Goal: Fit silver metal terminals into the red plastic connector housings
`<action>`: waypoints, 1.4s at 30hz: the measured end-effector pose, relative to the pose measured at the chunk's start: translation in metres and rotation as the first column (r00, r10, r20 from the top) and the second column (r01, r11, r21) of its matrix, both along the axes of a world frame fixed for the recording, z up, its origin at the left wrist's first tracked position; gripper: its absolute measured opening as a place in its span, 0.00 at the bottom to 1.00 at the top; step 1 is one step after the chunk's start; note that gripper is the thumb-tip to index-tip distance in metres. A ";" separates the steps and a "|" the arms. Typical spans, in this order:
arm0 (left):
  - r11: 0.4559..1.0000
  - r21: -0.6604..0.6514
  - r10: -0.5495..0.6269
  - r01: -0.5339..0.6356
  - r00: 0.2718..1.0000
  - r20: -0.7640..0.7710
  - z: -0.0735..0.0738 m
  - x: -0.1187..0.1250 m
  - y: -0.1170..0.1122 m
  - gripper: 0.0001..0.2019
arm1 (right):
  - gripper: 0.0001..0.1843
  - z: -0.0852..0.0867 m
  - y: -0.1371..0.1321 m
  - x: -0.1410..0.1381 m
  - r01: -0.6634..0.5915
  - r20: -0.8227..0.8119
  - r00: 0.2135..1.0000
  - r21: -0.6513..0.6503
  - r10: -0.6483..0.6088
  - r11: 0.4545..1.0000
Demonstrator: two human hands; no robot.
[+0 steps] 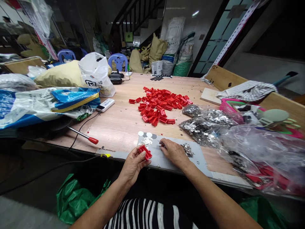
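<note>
Near the table's front edge, my left hand (133,163) grips a red plastic casing (145,153) with its hollow side up. My right hand (175,153) is just to the right, fingers pinched round a small thin metal piece (160,142), mostly covered by the fingertips. Both hands are over a grey mat (199,160). Small flat pale pieces (147,140) lie on it behind the left hand. A little heap of shiny metal parts (188,150) sits beside my right hand. Farther back is a large pile of similar red casings (159,105).
Clear bags of metal parts (202,128) and a pink basket (230,109) crowd the right. On the left are sacks (59,74), a white device (105,105) with a cable, and a red-tipped metal lever (92,140) jutting over the table (119,127).
</note>
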State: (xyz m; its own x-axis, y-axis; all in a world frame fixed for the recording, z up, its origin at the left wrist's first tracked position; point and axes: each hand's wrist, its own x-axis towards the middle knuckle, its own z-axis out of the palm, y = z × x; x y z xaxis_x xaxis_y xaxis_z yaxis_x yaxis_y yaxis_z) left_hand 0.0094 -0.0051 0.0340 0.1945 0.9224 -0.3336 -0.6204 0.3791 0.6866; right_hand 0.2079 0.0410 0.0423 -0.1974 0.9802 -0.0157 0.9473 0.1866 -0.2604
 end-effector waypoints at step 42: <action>0.657 0.712 0.542 0.249 0.500 -0.676 -0.015 0.001 -0.014 0.17 | 0.05 0.026 -0.046 -0.025 -0.199 -0.465 0.844 0.193 0.269 0.961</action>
State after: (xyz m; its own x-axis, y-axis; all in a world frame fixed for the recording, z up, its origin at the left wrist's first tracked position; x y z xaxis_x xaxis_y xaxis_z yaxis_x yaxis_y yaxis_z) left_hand 0.0101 -0.0192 0.0194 0.0502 0.8862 0.4606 0.3541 -0.4470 0.8215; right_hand 0.1825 -0.0046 0.0686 -0.3696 0.8898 0.2678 0.6322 0.4520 -0.6293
